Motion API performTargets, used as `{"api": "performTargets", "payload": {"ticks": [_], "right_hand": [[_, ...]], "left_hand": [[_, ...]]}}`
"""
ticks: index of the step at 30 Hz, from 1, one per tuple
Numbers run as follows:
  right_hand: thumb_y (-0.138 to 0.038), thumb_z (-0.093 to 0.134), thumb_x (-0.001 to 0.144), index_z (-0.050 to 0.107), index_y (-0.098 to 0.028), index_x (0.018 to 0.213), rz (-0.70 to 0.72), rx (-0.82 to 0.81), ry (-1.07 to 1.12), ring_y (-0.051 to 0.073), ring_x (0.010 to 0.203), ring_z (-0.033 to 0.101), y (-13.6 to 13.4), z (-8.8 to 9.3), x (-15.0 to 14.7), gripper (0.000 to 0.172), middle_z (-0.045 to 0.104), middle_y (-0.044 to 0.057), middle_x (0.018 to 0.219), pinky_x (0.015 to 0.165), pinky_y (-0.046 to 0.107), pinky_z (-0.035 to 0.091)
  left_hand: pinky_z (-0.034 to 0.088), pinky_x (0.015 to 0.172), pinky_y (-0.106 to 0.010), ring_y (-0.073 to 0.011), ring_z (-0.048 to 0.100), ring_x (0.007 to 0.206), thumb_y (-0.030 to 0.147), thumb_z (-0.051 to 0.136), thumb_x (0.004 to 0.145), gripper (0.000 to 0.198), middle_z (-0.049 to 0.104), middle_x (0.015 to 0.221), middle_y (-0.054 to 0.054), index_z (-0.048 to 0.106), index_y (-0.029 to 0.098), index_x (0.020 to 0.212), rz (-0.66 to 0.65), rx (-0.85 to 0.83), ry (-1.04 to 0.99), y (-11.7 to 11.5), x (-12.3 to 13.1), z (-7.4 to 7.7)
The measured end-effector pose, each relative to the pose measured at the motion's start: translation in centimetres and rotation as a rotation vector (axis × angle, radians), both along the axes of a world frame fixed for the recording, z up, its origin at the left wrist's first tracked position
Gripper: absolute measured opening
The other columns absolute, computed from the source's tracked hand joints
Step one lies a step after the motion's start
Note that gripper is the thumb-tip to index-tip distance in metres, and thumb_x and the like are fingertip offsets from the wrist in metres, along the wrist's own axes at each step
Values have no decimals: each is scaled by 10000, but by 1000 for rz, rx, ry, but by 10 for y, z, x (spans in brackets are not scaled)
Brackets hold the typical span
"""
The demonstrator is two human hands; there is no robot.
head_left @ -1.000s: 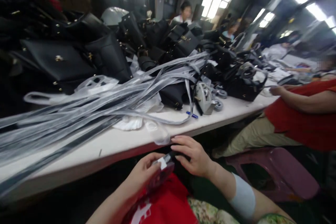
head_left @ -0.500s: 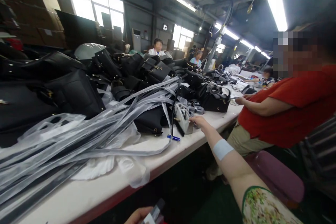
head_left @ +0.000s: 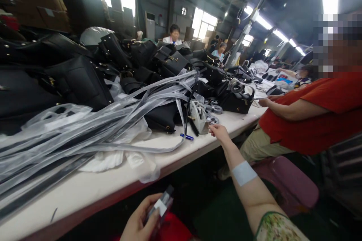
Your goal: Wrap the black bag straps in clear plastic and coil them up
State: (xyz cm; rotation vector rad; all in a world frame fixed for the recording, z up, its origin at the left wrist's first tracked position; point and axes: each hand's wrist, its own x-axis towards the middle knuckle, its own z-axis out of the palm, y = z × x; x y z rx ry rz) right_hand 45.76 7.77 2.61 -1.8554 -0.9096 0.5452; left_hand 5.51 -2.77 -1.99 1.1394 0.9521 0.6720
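My left hand [head_left: 140,220] is low in front of me, below the table edge, closed round a small dark piece wrapped in clear plastic with a white label [head_left: 161,204]. My right arm stretches out to the table, and my right hand [head_left: 218,131] pinches something small I cannot make out, right next to a grey tape dispenser [head_left: 198,116]. A blue pen [head_left: 187,136] lies on the white table [head_left: 113,177] just left of that hand. A white patch sits on my right forearm.
Long plastic-wrapped straps [head_left: 93,128] sprawl across the table. Black handbags [head_left: 82,83] are piled behind them. A person in a red shirt [head_left: 311,116] sits to the right on a purple stool [head_left: 285,180]. Other workers sit farther back.
My right hand left the wrapped piece and reached out to the tape dispenser; since half a second ago it has drawn back slightly. My left hand came up a little with the piece.
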Motion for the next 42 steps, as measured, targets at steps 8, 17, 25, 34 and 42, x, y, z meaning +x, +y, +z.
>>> {"api": "performTargets", "payload": {"ticks": [8,17,25,34,42], "right_hand": [[-497,697,709,692,-147,834,397,-147,179,112,522,559,-60,-8,-118,372,644,13,616,510,239,478],[-465,755,702,674,-158,738,745,-331,604,86,453,521,-128,-24,-246,320,615,-18,539,466,215,444],[-454,750,720,693,-150,745,728,-273,660,72,429,501,-128,-24,-244,311,609,-16,516,428,180,401],[-470,732,728,694,-138,688,751,-341,566,67,386,453,-127,-26,-241,336,582,-14,470,388,180,342],[-406,728,737,702,-141,723,735,-248,466,68,409,434,-124,-11,-239,266,551,-31,469,399,188,324]], "left_hand": [[527,847,-355,-218,659,950,303,594,815,316,705,1031,-85,602,173,1103,110,93,11,-3,5,8],[501,928,-353,-197,661,1006,189,545,854,300,694,1098,-92,565,166,1153,154,249,84,-7,-1,2],[501,914,-351,-199,662,991,174,533,854,302,698,1094,-82,571,171,1153,164,274,140,-10,-8,3],[499,918,-342,-202,658,996,240,557,858,289,704,1104,-87,608,167,1132,261,185,73,-9,-10,0],[509,892,-356,-203,667,955,240,558,847,295,711,1072,-94,600,154,1126,310,138,74,-7,-10,-7]]}}
